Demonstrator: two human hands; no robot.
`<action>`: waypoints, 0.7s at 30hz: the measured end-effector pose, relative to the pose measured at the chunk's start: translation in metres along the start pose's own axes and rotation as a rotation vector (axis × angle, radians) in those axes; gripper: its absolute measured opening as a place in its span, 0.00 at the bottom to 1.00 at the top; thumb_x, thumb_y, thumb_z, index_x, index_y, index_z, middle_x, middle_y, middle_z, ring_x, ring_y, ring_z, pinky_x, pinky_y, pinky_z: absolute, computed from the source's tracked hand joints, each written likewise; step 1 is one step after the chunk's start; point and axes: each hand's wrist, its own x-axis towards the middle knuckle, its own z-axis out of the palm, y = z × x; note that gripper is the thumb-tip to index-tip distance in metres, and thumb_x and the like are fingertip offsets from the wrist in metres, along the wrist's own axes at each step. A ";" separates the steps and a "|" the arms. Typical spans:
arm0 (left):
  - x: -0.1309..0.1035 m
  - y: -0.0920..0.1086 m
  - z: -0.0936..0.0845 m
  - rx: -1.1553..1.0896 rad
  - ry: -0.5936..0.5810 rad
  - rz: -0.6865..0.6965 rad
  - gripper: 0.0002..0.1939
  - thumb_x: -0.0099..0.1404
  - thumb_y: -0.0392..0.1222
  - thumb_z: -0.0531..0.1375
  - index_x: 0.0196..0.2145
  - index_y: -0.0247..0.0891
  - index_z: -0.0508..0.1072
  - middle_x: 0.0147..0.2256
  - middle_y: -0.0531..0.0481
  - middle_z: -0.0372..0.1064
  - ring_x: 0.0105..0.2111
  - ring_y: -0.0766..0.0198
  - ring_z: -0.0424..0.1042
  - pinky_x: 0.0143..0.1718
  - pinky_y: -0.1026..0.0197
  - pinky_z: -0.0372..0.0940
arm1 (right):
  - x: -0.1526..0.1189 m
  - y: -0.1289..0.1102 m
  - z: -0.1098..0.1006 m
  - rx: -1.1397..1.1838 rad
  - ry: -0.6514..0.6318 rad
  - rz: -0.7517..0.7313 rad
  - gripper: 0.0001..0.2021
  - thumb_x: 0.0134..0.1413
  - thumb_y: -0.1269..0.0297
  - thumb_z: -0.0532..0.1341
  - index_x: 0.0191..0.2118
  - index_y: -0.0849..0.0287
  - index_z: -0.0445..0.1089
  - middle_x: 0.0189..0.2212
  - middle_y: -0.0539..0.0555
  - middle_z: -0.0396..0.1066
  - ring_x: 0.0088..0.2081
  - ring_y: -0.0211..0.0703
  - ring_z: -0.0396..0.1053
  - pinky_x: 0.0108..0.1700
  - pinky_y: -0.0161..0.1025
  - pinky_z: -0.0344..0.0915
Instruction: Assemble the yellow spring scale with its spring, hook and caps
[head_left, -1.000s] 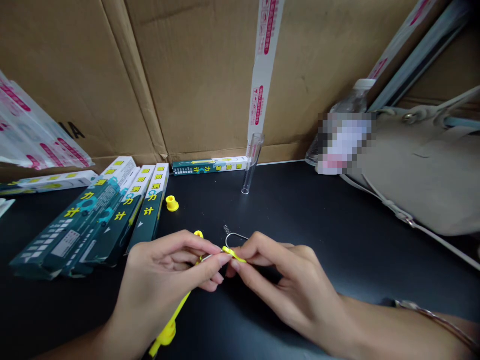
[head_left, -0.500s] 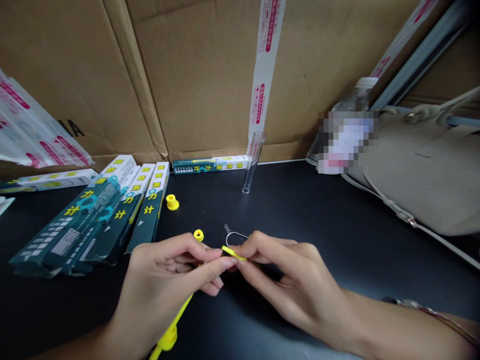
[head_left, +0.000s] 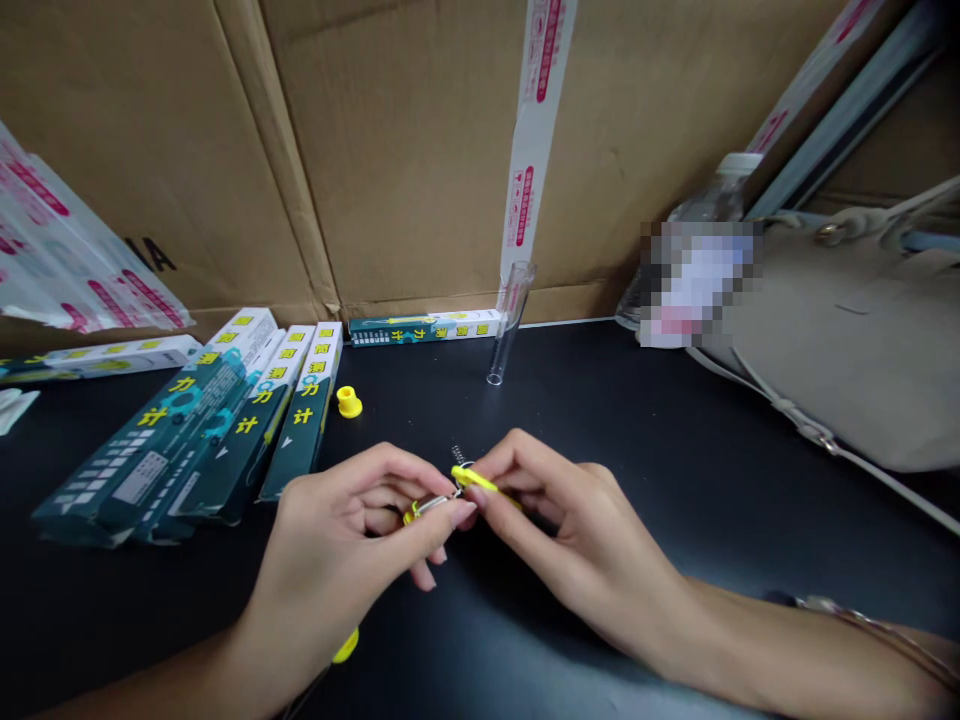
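In front of me both hands meet over the black table. My left hand (head_left: pixel 360 530) pinches a slim silvery piece (head_left: pixel 433 503) that looks like a spring; a bit of yellow shows at its near end. Between the thumb and fingers of my right hand (head_left: pixel 547 510) is a flat yellow plastic strip (head_left: pixel 480 481). Its tip touches or nearly touches the silvery piece's end. Just behind the fingertips lies a small metal coil spring (head_left: pixel 458 455), with a curved wire beside it partly covered by my right hand. Below my left wrist another yellow plastic part (head_left: pixel 346 646) shows, mostly hidden.
A yellow flanged cap (head_left: pixel 349 402) sits beside several green-and-white boxes (head_left: pixel 300 430) on the left. One more box (head_left: pixel 424 328) lies against the cardboard (head_left: pixel 412 150). A clear tube (head_left: pixel 510 325) stands behind my hands. At right are a plastic bottle (head_left: pixel 705 205) and a beige bag (head_left: pixel 840 350).
My hands have shifted slightly, and more of the silvery piece and yellow strip now shows. The small yellow ring near my left fingers is now out of sight, and the yellow part below is more covered.
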 end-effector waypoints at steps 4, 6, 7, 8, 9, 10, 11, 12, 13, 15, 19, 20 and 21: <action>0.007 -0.002 -0.002 -0.033 -0.007 0.043 0.08 0.52 0.39 0.72 0.27 0.38 0.76 0.21 0.56 0.75 0.17 0.70 0.72 0.15 0.74 0.66 | 0.001 0.000 0.000 0.071 0.029 0.009 0.04 0.70 0.64 0.55 0.42 0.56 0.64 0.30 0.46 0.70 0.30 0.31 0.67 0.31 0.29 0.61; 0.008 -0.001 -0.003 -0.054 -0.005 0.067 0.08 0.52 0.37 0.73 0.27 0.38 0.76 0.23 0.56 0.76 0.21 0.70 0.75 0.20 0.75 0.69 | 0.001 -0.001 -0.001 0.086 0.012 -0.001 0.04 0.72 0.64 0.53 0.43 0.55 0.63 0.31 0.45 0.69 0.30 0.31 0.66 0.32 0.30 0.61; 0.009 -0.001 -0.003 -0.073 -0.013 0.076 0.08 0.52 0.36 0.72 0.28 0.39 0.76 0.24 0.56 0.77 0.23 0.70 0.76 0.23 0.75 0.70 | 0.001 -0.002 -0.001 0.087 0.000 -0.004 0.04 0.72 0.64 0.53 0.44 0.55 0.63 0.32 0.46 0.69 0.31 0.31 0.66 0.33 0.30 0.61; 0.010 -0.001 -0.004 -0.095 -0.027 0.081 0.07 0.54 0.36 0.72 0.29 0.39 0.76 0.25 0.56 0.77 0.25 0.70 0.77 0.25 0.75 0.70 | 0.002 -0.002 -0.001 0.085 -0.010 -0.004 0.04 0.72 0.64 0.52 0.44 0.55 0.63 0.33 0.46 0.69 0.32 0.32 0.66 0.34 0.31 0.61; 0.010 -0.001 -0.004 -0.116 -0.042 0.077 0.07 0.55 0.36 0.71 0.30 0.39 0.76 0.25 0.56 0.77 0.26 0.70 0.76 0.26 0.75 0.69 | 0.002 -0.002 -0.001 0.080 -0.022 -0.005 0.04 0.72 0.64 0.52 0.44 0.56 0.63 0.33 0.46 0.70 0.33 0.32 0.66 0.35 0.31 0.61; 0.011 -0.001 -0.005 -0.135 -0.057 0.059 0.06 0.57 0.37 0.70 0.32 0.39 0.76 0.25 0.56 0.77 0.25 0.71 0.75 0.25 0.75 0.68 | 0.002 -0.002 -0.001 0.077 -0.030 -0.005 0.04 0.72 0.64 0.52 0.44 0.56 0.63 0.34 0.47 0.70 0.33 0.32 0.66 0.36 0.31 0.61; 0.011 -0.001 -0.005 -0.149 -0.069 0.036 0.07 0.59 0.38 0.69 0.34 0.40 0.76 0.26 0.56 0.77 0.25 0.72 0.74 0.23 0.76 0.66 | 0.002 -0.002 0.000 0.075 -0.038 -0.005 0.05 0.73 0.65 0.52 0.44 0.56 0.63 0.34 0.47 0.70 0.34 0.32 0.66 0.36 0.32 0.61; 0.012 -0.001 -0.005 -0.163 -0.081 0.011 0.09 0.59 0.39 0.69 0.37 0.40 0.76 0.26 0.56 0.77 0.25 0.72 0.73 0.22 0.76 0.65 | 0.002 -0.002 0.000 0.077 -0.042 -0.005 0.05 0.73 0.65 0.52 0.44 0.56 0.63 0.34 0.47 0.70 0.34 0.32 0.67 0.37 0.32 0.61; 0.013 0.000 -0.005 -0.178 -0.091 -0.014 0.11 0.59 0.41 0.70 0.40 0.40 0.75 0.26 0.56 0.77 0.24 0.72 0.72 0.22 0.75 0.65 | 0.003 -0.001 0.000 0.082 -0.044 -0.008 0.04 0.73 0.65 0.52 0.45 0.56 0.63 0.34 0.47 0.70 0.35 0.32 0.67 0.37 0.32 0.62; 0.015 0.001 -0.005 -0.210 -0.121 -0.046 0.16 0.58 0.42 0.71 0.43 0.39 0.74 0.26 0.55 0.76 0.23 0.72 0.71 0.22 0.74 0.65 | 0.003 -0.001 0.000 0.100 -0.049 -0.019 0.04 0.73 0.65 0.52 0.45 0.56 0.62 0.36 0.48 0.71 0.36 0.32 0.69 0.39 0.32 0.62; 0.016 0.002 -0.005 -0.243 -0.174 -0.084 0.18 0.55 0.44 0.73 0.41 0.37 0.73 0.25 0.54 0.76 0.22 0.69 0.72 0.20 0.72 0.67 | 0.004 -0.001 -0.001 0.117 -0.057 -0.036 0.04 0.73 0.65 0.52 0.45 0.57 0.62 0.36 0.49 0.71 0.38 0.34 0.70 0.41 0.33 0.64; 0.016 0.002 -0.005 -0.238 -0.183 -0.105 0.19 0.55 0.45 0.73 0.40 0.37 0.73 0.25 0.54 0.76 0.21 0.69 0.71 0.17 0.72 0.65 | 0.004 -0.001 -0.001 0.107 -0.052 -0.035 0.04 0.72 0.65 0.52 0.45 0.57 0.62 0.36 0.49 0.71 0.37 0.34 0.70 0.41 0.33 0.64; 0.016 0.002 -0.005 -0.223 -0.185 -0.126 0.19 0.55 0.47 0.73 0.40 0.38 0.73 0.26 0.54 0.76 0.19 0.70 0.70 0.14 0.72 0.62 | 0.004 -0.001 -0.001 0.093 -0.046 -0.036 0.04 0.72 0.65 0.52 0.45 0.57 0.62 0.36 0.49 0.71 0.37 0.34 0.70 0.41 0.34 0.64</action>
